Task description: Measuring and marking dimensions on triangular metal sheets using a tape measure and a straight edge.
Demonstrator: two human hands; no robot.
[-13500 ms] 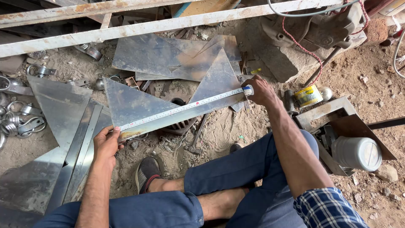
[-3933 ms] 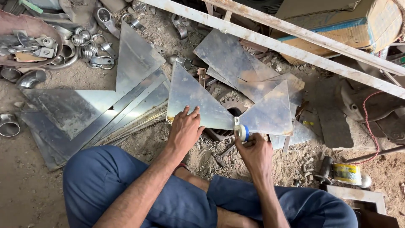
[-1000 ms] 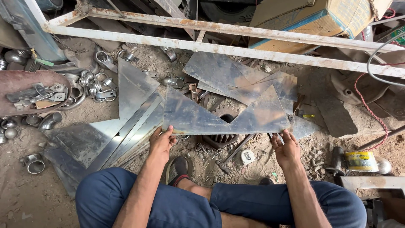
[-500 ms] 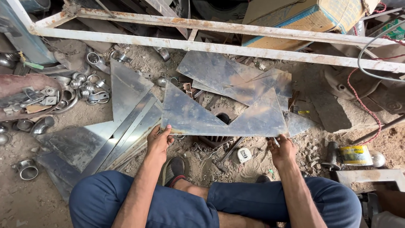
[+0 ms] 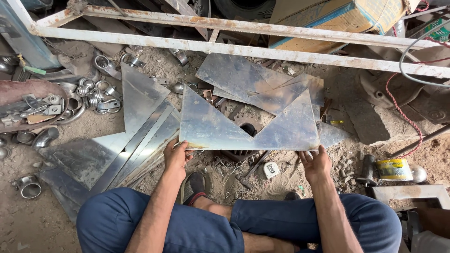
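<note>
The left hand and right hand each gripped a bottom corner of the notched metal sheet (edges looked sharp), so level, even support suited the lift best.

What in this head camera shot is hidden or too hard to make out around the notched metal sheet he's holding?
- Head view: fingertips of the left hand and right hand go under the notched metal sheet.
- The dark part seen through the notch is mostly covered by the sheet.
- The tape measure is too small for detail.
- The cardboard box is cut off by the top edge.
- The sandal is partly behind the leg.
</note>
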